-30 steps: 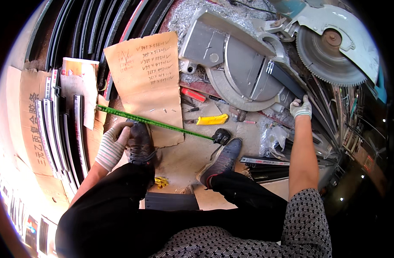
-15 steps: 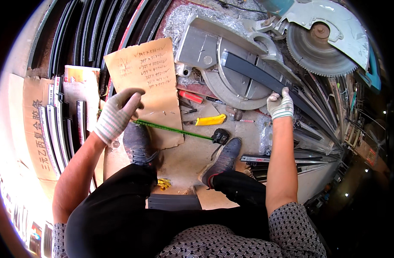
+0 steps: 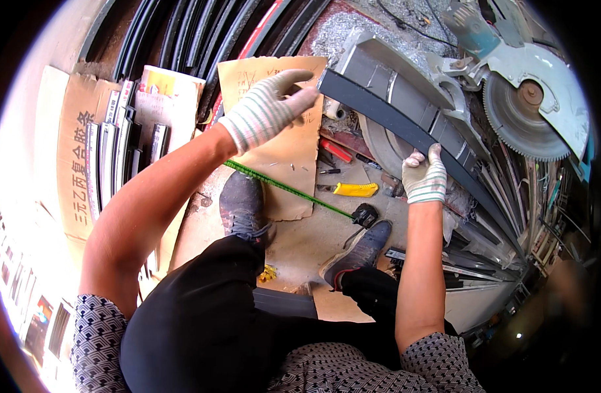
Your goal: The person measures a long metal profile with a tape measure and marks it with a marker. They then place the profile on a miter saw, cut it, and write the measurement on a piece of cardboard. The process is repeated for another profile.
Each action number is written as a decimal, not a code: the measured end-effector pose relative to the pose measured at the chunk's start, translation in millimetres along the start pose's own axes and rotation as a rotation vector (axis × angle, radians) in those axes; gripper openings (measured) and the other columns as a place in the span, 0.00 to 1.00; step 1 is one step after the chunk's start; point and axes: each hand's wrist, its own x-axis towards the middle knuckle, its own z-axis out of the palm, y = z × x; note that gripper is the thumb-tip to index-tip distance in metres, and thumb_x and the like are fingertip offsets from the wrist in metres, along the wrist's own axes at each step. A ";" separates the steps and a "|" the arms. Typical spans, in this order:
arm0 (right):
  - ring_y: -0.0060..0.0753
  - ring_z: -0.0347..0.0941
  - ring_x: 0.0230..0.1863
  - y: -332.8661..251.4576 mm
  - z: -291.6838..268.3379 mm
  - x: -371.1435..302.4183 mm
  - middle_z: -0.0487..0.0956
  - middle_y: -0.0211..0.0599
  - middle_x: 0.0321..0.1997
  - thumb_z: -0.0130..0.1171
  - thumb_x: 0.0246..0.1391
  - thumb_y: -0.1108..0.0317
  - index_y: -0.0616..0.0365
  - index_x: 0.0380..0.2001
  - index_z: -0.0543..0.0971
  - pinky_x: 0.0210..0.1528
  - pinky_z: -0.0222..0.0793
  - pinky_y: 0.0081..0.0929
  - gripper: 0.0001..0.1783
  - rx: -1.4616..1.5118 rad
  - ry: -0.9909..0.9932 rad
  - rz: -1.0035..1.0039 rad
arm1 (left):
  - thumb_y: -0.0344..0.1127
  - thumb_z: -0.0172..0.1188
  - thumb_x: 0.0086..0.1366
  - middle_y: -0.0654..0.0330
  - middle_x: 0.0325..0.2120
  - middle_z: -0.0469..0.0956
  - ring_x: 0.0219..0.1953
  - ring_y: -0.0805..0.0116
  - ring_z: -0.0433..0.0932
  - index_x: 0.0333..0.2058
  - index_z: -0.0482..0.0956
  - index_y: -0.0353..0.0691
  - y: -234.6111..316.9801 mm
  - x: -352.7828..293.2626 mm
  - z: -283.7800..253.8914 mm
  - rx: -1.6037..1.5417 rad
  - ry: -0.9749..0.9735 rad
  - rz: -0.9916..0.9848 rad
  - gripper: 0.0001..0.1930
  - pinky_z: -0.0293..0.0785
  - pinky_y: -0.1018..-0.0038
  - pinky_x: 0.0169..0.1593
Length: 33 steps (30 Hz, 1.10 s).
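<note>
A long dark grey metal profile (image 3: pixel 379 111) lies slantwise over the silver base of a mitre saw (image 3: pixel 408 85), its far part running off to the lower right. My right hand (image 3: pixel 425 178), in a striped white work glove, holds the profile's near edge with the thumb on top. My left hand (image 3: pixel 268 112), gloved alike, is raised over a cardboard sheet (image 3: pixel 287 177) with handwriting. Its thumb and fingers are apart, close to the profile's left end; nothing shows in it. Between my feet, a tape measure (image 3: pixel 365 215) lies with its green blade drawn out leftward.
The saw's round toothed blade (image 3: pixel 524 112) stands raised at the right. A yellow utility knife (image 3: pixel 355 190) and a red tool (image 3: pixel 336 150) lie on the floor. Black profiles (image 3: pixel 202 39) are stacked at upper left; more strips (image 3: pixel 510 190) crowd the right.
My left hand has moved up and right to the profile's end. The profile's left end has shifted left, off the saw base, with my right hand still on it. The view has shifted.
</note>
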 end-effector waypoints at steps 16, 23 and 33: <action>0.25 0.79 0.31 -4.9 3.6 -26.1 0.82 0.37 0.34 0.65 0.63 0.51 0.58 0.42 0.79 0.29 0.77 0.25 0.20 -1.064 0.049 -0.286 | 0.43 0.60 0.73 0.58 0.40 0.81 0.33 0.74 0.80 0.70 0.64 0.40 -25.6 17.7 12.7 0.136 -0.032 0.113 0.31 0.79 0.77 0.38; 0.52 0.72 0.56 20.1 51.5 -38.2 0.77 0.48 0.54 0.72 0.51 0.58 0.57 0.55 0.78 0.62 0.68 0.46 0.30 -1.733 -0.445 -1.569 | 0.41 0.59 0.72 0.54 0.41 0.83 0.33 0.71 0.82 0.72 0.61 0.42 -32.8 9.9 15.6 0.263 0.012 0.160 0.33 0.80 0.73 0.40; 0.53 0.72 0.56 17.0 70.3 -12.6 0.77 0.47 0.54 0.73 0.50 0.56 0.56 0.57 0.79 0.60 0.69 0.46 0.32 -1.866 -0.650 -1.535 | 0.41 0.60 0.71 0.55 0.41 0.84 0.34 0.68 0.80 0.73 0.58 0.41 -28.9 -2.3 17.8 0.370 0.047 0.197 0.36 0.77 0.72 0.44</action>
